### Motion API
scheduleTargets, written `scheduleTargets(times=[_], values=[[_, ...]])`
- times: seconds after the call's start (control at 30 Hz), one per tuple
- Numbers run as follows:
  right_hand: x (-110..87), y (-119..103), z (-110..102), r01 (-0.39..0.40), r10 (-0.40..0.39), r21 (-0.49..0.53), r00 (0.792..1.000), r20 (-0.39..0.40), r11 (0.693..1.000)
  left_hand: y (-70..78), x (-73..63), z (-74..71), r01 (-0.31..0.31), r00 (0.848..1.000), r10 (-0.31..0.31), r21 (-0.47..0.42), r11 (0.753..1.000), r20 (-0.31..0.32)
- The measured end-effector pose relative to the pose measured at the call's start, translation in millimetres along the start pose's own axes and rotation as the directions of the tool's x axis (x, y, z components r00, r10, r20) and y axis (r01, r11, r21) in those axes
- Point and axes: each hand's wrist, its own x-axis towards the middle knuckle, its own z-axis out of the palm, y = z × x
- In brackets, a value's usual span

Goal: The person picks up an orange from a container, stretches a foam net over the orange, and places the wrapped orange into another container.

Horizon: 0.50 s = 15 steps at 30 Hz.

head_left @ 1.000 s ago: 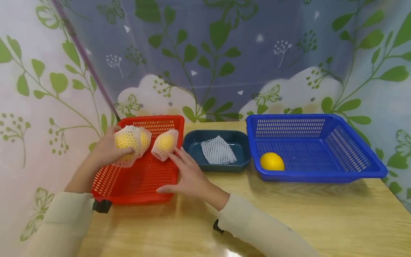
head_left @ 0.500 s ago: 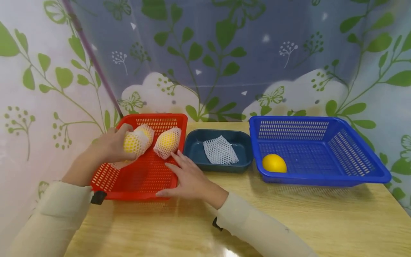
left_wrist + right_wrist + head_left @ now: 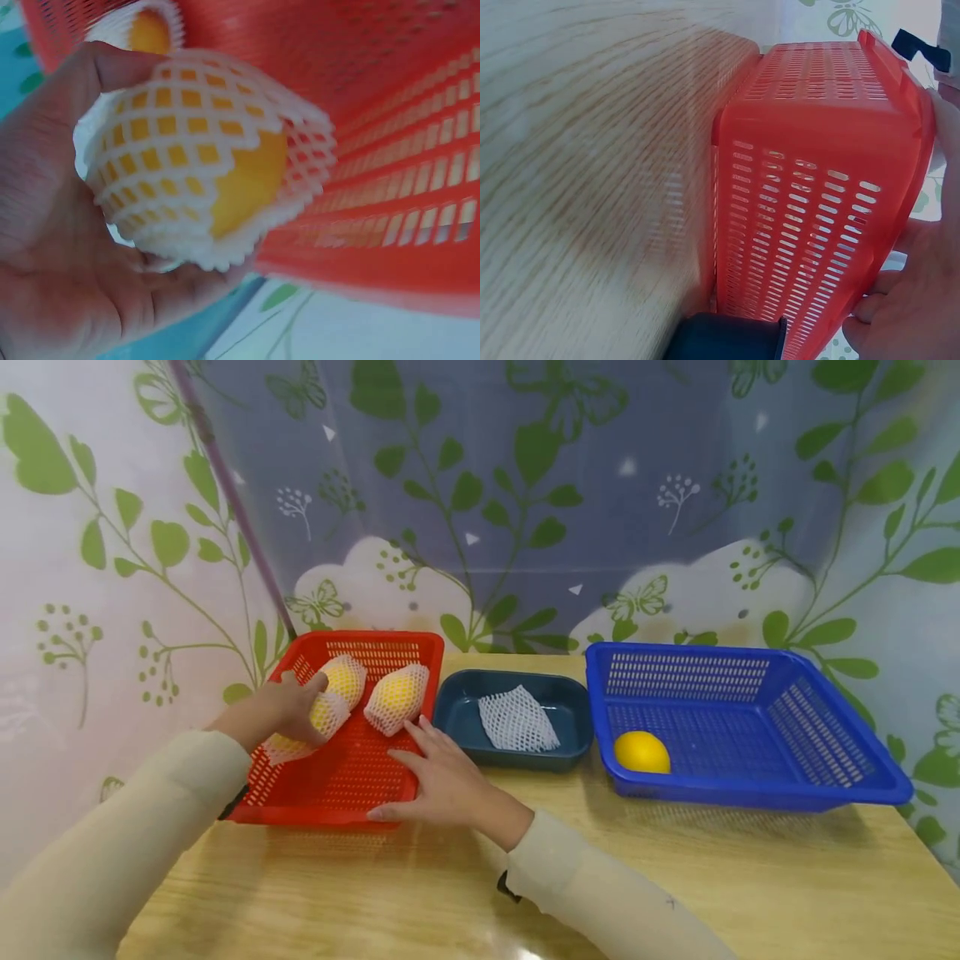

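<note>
My left hand (image 3: 279,714) grips a yellow fruit in a white foam net (image 3: 247,180), thumb and fingers curled round it, at the left side of the red basket (image 3: 360,777). The left wrist view shows yellow skin bare at the net's open end. Just behind it lies a second netted fruit (image 3: 347,679), and a third netted fruit (image 3: 397,697) leans near the basket's right wall. My right hand (image 3: 450,785) rests at the basket's right rim with fingers spread, fingertips close under the third fruit. In the right wrist view that hand (image 3: 922,292) lies along the rim.
A dark teal dish (image 3: 465,747) with a loose white foam net (image 3: 517,720) stands right of the red basket. Farther right is a blue basket (image 3: 720,789) with a bare yellow fruit (image 3: 642,752) in its near left corner. All stand on a wooden table (image 3: 360,893).
My left hand has turned over its netted fruit and shifted slightly, the fruit now tilted lower in the basket. The right hand stays at the rim. The head view has moved a little.
</note>
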Motion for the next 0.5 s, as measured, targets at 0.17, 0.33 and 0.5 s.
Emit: scheduleTargets(times=[0.17,0.33,0.5], values=[[-1.0,-0.6,0.5,-0.001,0.001,-0.005,1.000,0.002,1.000,1.0,5.1,13.2,-0.001,0.994,0.009,-0.083,0.997,0.105],[-0.6,-1.0,1.7,0.013,-0.013,-0.005,1.000,-0.003,1.000,-2.1,9.1,23.5,0.002,0.992,0.009,-0.090,0.996,0.126],[-0.5,-0.7,1.4,0.007,-0.007,-0.006,1.000,-0.003,1.000,-1.5,12.6,26.0,0.027,0.991,-0.014,-0.096,0.995,0.132]])
